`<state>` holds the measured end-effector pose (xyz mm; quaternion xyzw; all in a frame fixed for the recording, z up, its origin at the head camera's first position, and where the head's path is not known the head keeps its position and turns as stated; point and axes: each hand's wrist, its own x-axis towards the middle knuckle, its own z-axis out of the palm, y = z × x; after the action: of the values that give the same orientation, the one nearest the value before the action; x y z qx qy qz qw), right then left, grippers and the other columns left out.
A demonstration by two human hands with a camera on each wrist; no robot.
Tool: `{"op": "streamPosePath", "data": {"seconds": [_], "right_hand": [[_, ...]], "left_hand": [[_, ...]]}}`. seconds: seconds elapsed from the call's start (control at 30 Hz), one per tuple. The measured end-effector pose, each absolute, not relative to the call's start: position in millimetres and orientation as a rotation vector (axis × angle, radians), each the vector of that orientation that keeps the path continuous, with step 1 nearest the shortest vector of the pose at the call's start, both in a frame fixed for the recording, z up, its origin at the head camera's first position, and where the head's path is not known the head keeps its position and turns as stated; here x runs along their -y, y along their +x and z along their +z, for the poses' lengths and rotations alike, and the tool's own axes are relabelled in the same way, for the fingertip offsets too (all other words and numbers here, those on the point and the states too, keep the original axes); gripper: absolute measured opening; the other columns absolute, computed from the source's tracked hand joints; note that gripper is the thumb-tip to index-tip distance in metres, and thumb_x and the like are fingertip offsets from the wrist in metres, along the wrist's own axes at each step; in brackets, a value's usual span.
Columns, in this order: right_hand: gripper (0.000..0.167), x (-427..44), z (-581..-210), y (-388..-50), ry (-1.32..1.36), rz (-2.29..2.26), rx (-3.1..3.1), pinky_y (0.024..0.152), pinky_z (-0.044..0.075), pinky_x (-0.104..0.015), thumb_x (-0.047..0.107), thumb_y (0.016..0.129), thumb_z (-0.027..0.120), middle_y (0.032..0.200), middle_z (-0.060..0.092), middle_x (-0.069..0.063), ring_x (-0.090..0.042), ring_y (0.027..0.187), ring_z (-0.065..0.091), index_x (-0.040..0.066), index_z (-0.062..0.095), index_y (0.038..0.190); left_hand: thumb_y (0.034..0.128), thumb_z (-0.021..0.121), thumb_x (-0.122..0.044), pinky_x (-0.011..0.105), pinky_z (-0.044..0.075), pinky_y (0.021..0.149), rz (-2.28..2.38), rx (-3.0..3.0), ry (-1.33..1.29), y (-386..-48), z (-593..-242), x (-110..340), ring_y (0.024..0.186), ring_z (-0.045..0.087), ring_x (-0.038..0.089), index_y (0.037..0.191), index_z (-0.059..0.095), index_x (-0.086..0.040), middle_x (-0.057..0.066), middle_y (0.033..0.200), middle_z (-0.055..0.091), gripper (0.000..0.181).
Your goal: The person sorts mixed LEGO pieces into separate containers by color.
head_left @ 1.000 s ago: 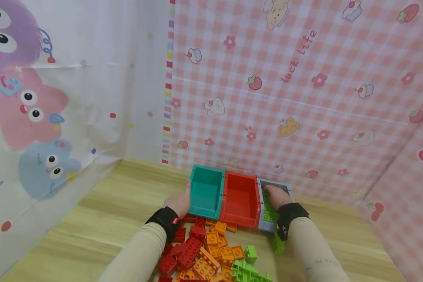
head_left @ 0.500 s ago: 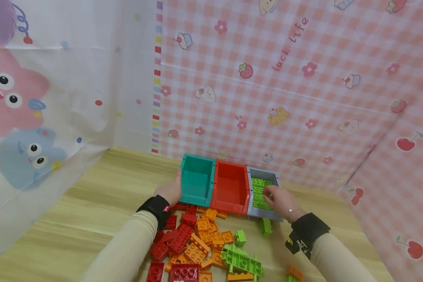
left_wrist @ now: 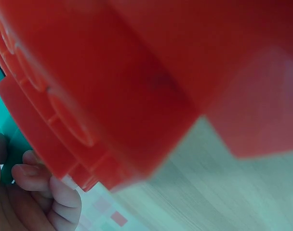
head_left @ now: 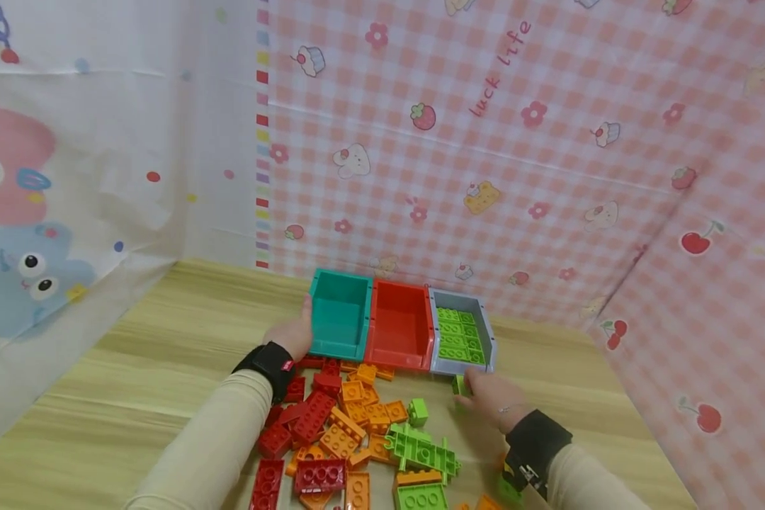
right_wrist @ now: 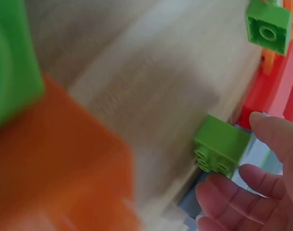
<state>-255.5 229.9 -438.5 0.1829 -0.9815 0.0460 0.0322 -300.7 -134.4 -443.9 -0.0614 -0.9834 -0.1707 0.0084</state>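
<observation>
My left hand (head_left: 291, 336) grips the left side of the teal bin (head_left: 338, 350), its thumb along the wall; in the left wrist view curled fingers (left_wrist: 32, 176) lie by the teal plastic. My right hand (head_left: 494, 399) is in front of the grey bin (head_left: 463, 366), around a green brick (head_left: 460, 386). In the right wrist view, fingertips (right_wrist: 216, 180) touch or nearly touch the lower edge of that green brick (right_wrist: 222, 139), while the thumb stands apart from it. Flat green bricks (head_left: 459, 333) lie in the grey bin.
Between the teal and grey bins stands a red bin (head_left: 400, 336). Red bricks (head_left: 314, 416), orange bricks (head_left: 340, 442) and green pieces (head_left: 423, 451) lie in front of the bins. A patterned cloth wall (head_left: 459, 163) rises behind them.
My right hand has come out of the grey bin and moved down to the green brick before it, uncovering the bricks inside. The left hand stays at the teal bin; the head view has shifted.
</observation>
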Motion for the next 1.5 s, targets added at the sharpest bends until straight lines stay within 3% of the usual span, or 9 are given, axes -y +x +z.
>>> {"op": "streamPosePath", "data": {"seconds": [0.23,0.43,0.63,0.87,1.03,1.13,1.23,1.37,1.5], "right_hand": [[0.02,-227.6,-438.3,-254.2,0.543,0.246,3.044,0.059,0.042,-0.034,0.015,0.08,0.069,0.071,0.052,0.0,-0.014,0.062,0.047,0.008,0.053,0.09],[0.014,-234.5,-420.5,-255.6,0.457,0.465,3.009,0.061,0.042,-0.033,0.006,0.083,0.058,0.082,0.056,-0.005,-0.016,0.068,0.05,0.003,0.056,0.096],[0.016,-236.3,-405.0,-282.2,0.364,0.486,2.843,0.071,0.049,-0.041,0.003,0.09,0.055,0.099,0.064,-0.017,-0.027,0.086,0.062,-0.002,0.06,0.104],[0.014,-217.3,-413.1,-311.8,0.42,0.318,2.863,0.073,0.049,-0.042,0.006,0.088,0.062,0.097,0.068,-0.01,-0.026,0.087,0.064,0.005,0.068,0.1],[0.017,-214.9,-417.6,-319.4,0.444,0.311,2.91,0.082,0.047,-0.045,0.005,0.09,0.058,0.103,0.066,-0.012,-0.029,0.096,0.062,0.003,0.069,0.104],[0.024,-222.5,-418.7,-312.1,0.451,0.387,2.926,0.089,0.043,-0.046,0.003,0.092,0.053,0.112,0.061,-0.019,-0.033,0.106,0.057,-0.002,0.062,0.114],[0.028,-227.8,-415.3,-293.4,0.499,0.496,2.883,0.085,0.044,-0.046,0.002,0.092,0.053,0.114,0.058,-0.021,-0.033,0.103,0.056,-0.004,0.058,0.119],[0.023,-224.5,-410.3,-248.6,0.698,0.663,2.822,0.074,0.049,-0.037,0.005,0.09,0.058,0.106,0.062,-0.013,-0.022,0.088,0.06,0.0,0.061,0.113],[0.017,-213.0,-411.4,-197.4,1.004,0.772,2.945,0.073,0.049,-0.029,0.011,0.091,0.06,0.102,0.064,-0.002,-0.009,0.085,0.057,0.009,0.064,0.107]], "left_hand": [[0.0944,0.038,-0.001,0.03,0.027,0.044,-0.568,3.086,-0.161,-299.9,-439.3,133.9,0.042,0.041,0.018,0.149,-0.001,-0.001,0.005,0.052,0.048,0.067],[0.0936,0.038,0.0,0.031,0.027,0.043,-0.539,3.082,-0.148,-298.5,-440.5,132.5,0.041,0.04,0.018,0.149,0.0,-0.001,0.005,0.05,0.047,0.067],[0.0937,0.036,0.001,0.029,0.024,0.043,-0.552,3.07,-0.139,-296.7,-438.4,134.5,0.04,0.034,0.015,0.149,0.001,-0.002,0.003,0.048,0.044,0.066],[0.093,0.039,0.001,0.031,0.028,0.043,-0.56,3.068,-0.128,-298.4,-443.3,133.6,0.041,0.037,0.017,0.15,0.002,-0.003,0.004,0.05,0.047,0.068],[0.0939,0.038,0.0,0.03,0.026,0.043,-0.57,3.074,-0.124,-296.4,-442.1,130.0,0.04,0.035,0.016,0.15,0.001,-0.004,0.003,0.049,0.046,0.067],[0.0944,0.037,0.0,0.03,0.024,0.043,-0.592,3.075,-0.141,-292.6,-443.5,126.3,0.04,0.034,0.015,0.15,0.001,-0.004,0.003,0.049,0.044,0.066],[0.095,0.036,-0.001,0.03,0.024,0.043,-0.604,3.071,-0.169,-292.4,-445.2,126.1,0.04,0.034,0.016,0.149,0.001,-0.003,0.003,0.05,0.043,0.065],[0.0944,0.035,0.0,0.029,0.022,0.043,-0.592,3.097,-0.188,-296.6,-446.4,129.8,0.039,0.034,0.016,0.149,-0.003,-0.002,0.004,0.05,0.046,0.066],[0.0917,0.035,0.002,0.029,0.022,0.043,-0.565,3.132,-0.178,-298.6,-443.8,134.9,0.038,0.033,0.016,0.148,-0.007,-0.003,0.005,0.049,0.046,0.071]]}}
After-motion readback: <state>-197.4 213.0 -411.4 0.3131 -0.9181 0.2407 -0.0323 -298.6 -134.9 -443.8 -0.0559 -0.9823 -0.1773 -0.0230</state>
